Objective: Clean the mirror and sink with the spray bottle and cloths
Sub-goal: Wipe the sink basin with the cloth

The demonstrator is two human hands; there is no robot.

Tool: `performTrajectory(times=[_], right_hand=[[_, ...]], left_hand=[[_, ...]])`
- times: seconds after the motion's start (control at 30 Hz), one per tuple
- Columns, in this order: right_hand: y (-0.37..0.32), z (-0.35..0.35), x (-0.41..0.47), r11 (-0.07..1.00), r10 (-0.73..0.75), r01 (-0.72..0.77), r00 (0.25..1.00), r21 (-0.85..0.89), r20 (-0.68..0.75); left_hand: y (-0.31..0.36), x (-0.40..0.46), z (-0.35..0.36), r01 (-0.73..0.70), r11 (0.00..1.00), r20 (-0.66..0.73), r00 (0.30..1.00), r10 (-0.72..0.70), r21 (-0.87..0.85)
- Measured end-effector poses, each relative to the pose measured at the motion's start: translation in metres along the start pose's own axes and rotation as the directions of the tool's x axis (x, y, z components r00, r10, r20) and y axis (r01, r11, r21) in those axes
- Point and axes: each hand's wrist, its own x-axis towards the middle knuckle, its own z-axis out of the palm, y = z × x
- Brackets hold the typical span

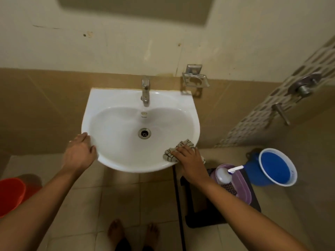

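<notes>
An orange bucket (10,194) sits on the floor at far left; the left hand (79,153) rests on the left rim of the white sink (101,98), its grip loosely curled over the edge and holding nothing; the right hand (190,160) lies flat, fingers spread, pressing a checked cloth (183,144) onto the sink's front right rim; right of that, the spray bottle (223,175) lies in a purple tub (244,189) on a dark stool; a blue bucket (275,167) stands beyond.
</notes>
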Motion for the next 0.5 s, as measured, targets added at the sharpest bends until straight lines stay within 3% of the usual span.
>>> performTrajectory(times=[0.23,0.37,0.5], right_hand=[[0.044,-0.013,0.058,0.982,0.184,-0.184,0.983,0.034,0.023],[0.050,-0.021,0.097,0.959,0.261,-0.246,0.961,-0.143,0.092],[0.048,-0.015,0.134,0.920,0.214,-0.141,0.963,-0.367,0.167]], left_hand=[[-0.007,0.012,-0.002,-0.032,0.995,0.050,0.998,0.027,0.092],[-0.013,0.025,-0.001,-0.049,0.996,0.079,0.996,0.042,0.081],[-0.018,0.046,-0.011,-0.065,0.996,0.047,0.997,0.062,0.058]])
